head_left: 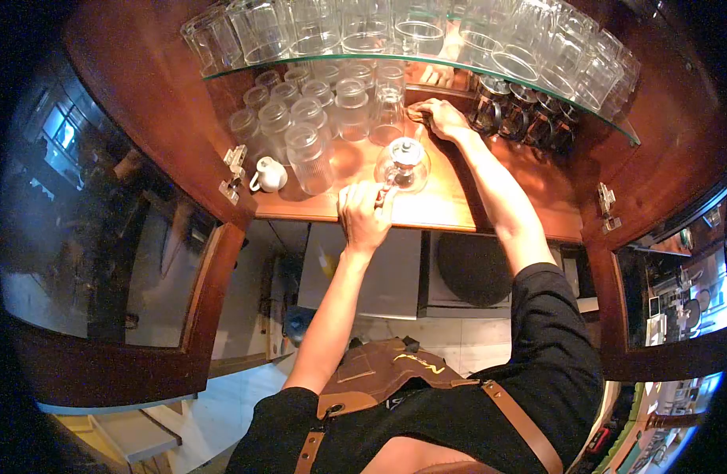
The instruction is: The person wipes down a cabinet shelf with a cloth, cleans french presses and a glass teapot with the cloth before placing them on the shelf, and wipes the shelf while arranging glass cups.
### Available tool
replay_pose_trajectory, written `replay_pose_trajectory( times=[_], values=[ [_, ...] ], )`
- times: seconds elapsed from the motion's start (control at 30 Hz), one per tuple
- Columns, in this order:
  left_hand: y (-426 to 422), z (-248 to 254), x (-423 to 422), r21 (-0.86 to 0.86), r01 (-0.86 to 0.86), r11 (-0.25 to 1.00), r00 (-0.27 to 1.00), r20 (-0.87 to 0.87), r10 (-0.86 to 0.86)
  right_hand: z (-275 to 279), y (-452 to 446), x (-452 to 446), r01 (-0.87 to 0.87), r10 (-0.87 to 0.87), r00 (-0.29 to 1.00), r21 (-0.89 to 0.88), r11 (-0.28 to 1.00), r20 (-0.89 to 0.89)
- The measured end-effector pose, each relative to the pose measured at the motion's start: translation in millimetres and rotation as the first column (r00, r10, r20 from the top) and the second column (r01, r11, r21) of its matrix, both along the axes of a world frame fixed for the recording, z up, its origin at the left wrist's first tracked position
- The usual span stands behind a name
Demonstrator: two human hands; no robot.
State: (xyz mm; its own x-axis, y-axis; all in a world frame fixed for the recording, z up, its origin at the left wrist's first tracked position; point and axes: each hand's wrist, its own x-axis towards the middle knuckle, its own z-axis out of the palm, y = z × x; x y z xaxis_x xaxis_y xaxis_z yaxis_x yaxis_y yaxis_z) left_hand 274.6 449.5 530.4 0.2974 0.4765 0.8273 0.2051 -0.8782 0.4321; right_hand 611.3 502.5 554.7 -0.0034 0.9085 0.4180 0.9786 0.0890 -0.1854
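A clear glass teapot [412, 178] with a lid [406, 151] stands on the wooden cabinet shelf [446, 207], close to its front edge. My left hand [365, 215] is closed round the teapot's handle, on the near side. Farther back, my right hand [442, 120] reaches past the teapot towards the back wall. Its fingers are bent together at a small brownish thing that I cannot make out. Just left of the teapot are several ribbed glass jars [307, 150], and a small white pitcher [269, 174] sits at the shelf's left front.
Above, a glass shelf [427, 58] carries several drinking glasses [363, 28]. Dark-handled glass presses [521, 114] line the right back. Open doors flank me, the left with a wooden frame [209, 304], the right likewise [616, 320]. Metal hinges [233, 174] jut inward.
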Motion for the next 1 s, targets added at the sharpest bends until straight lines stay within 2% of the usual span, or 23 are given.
replay_pose_trajectory(
  times=[0.07, 0.1, 0.17, 0.23, 0.27, 0.3, 0.37, 0.4, 0.43, 0.5, 0.53, 0.57, 0.63, 0.67, 0.7, 0.73, 0.77, 0.8, 0.83, 0.9, 0.97, 1.0],
  values=[
    [2, 0, -1, -0.005, 0.002, 1.0, 1.0, -0.009, -0.002, -7, 3, -11, 0.186, -0.172, 0.969, 0.065, 0.98, -0.177],
    [0, 0, -1, -0.019, 0.005, 1.0, 1.0, -0.017, -0.005, -10, -2, -16, 0.163, -0.161, 0.987, 0.185, 0.969, -0.03],
    [-3, 0, -2, -0.028, 0.015, 1.0, 1.0, -0.025, -0.015, -4, -10, -15, -0.06, 0.076, 0.984, 0.097, 0.993, -0.163],
    [-2, 4, -3, -0.033, 0.015, 0.999, 0.999, -0.029, -0.015, 37, -46, -52, -0.071, 0.058, 0.985, -0.075, 0.995, -0.163],
    [-2, 6, -4, -0.049, 0.017, 0.999, 0.999, -0.032, -0.018, 26, -47, -37, -0.184, 0.168, 0.961, -0.054, 0.981, -0.218],
    [-4, 6, -4, -0.066, 0.019, 0.998, 0.999, -0.035, -0.022, 4, -34, -14, -0.187, 0.171, 0.962, -0.057, 0.981, -0.215],
    [-4, 3, -1, -0.098, 0.047, 0.994, 0.999, 0.0, -0.048, -36, -4, 24, -0.135, 0.154, 0.948, 0.087, 0.987, -0.279],
    [-2, 4, -1, -0.123, 0.077, 0.989, 0.997, 0.032, -0.074, 11, -21, -7, 0.047, -0.066, 0.992, -0.177, 0.983, -0.105],
    [-3, 5, -2, -0.113, 0.075, 0.991, 0.997, 0.031, -0.072, 11, -19, -18, 0.045, -0.063, 0.992, -0.166, 0.985, -0.106],
    [-4, 6, -5, -0.225, 0.114, 0.968, 0.992, -0.019, -0.122, 8, -10, -25, 0.272, -0.273, 0.962, -0.022, 0.962, -0.031],
    [-1, 6, -6, -0.205, 0.127, 0.971, 0.99, -0.032, -0.136, 6, -9, -28, 0.301, -0.301, 0.953, -0.024, 0.953, -0.028],
    [1, 4, -6, -0.203, 0.126, 0.971, 0.99, -0.034, -0.136, 2, -4, -24, 0.254, -0.255, 0.967, -0.044, 0.966, -0.018],
    [2, 1, -6, -0.25, 0.171, 0.953, 0.984, -0.008, -0.179, -6, -9, -24, 0.15, -0.149, 0.989, 0.044, 0.988, -0.018],
    [7, -2, -5, -0.194, 0.185, 0.963, 0.982, 0.004, -0.188, -11, -14, -23, 0.152, -0.151, 0.988, 0.037, 0.988, -0.023],
    [6, 3, -7, -0.202, 0.185, 0.962, 0.982, 0.0, -0.189, -15, -22, -24, 0.074, -0.073, 0.997, 0.105, 0.992, -0.019],
    [3, 7, -10, -0.366, 0.254, 0.895, 0.965, 0.032, -0.261, -18, -29, -25, -0.004, 0.005, 1.0, 0.172, 0.985, -0.009],
    [0, 13, -12, -0.515, 0.318, 0.796, 0.942, 0.078, -0.325, -22, -36, -28, -0.002, 0.004, 1.0, 0.165, 0.986, -0.011],
    [0, 18, -14, -0.492, 0.321, 0.81, 0.939, 0.056, -0.338, -19, -50, -36, 0.038, -0.037, 0.999, 0.126, 0.991, -0.008],
    [2, 16, -12, -0.631, 0.376, 0.679, 0.916, 0.141, -0.376, -19, -61, -41, 0.078, -0.078, 0.997, 0.089, 0.993, -0.002],
    [3, 17, -9, -0.612, 0.367, 0.7, 0.923, 0.144, -0.358, -16, -89, -60, -0.045, 0.067, 0.985, 0.137, 0.99, -0.159],
    [11, 13, -4, -0.638, 0.391, 0.663, 0.91, 0.157, -0.385, -12, -119, -73, -0.065, 0.06, 0.986, -0.023, 0.998, -0.156],
    [16, 9, -3, -0.667, 0.409, 0.624, 0.897, 0.168, -0.408, 0, -144, -91, -0.1, 0.108, 0.985, 0.063, 0.993, -0.136]
  ],
)
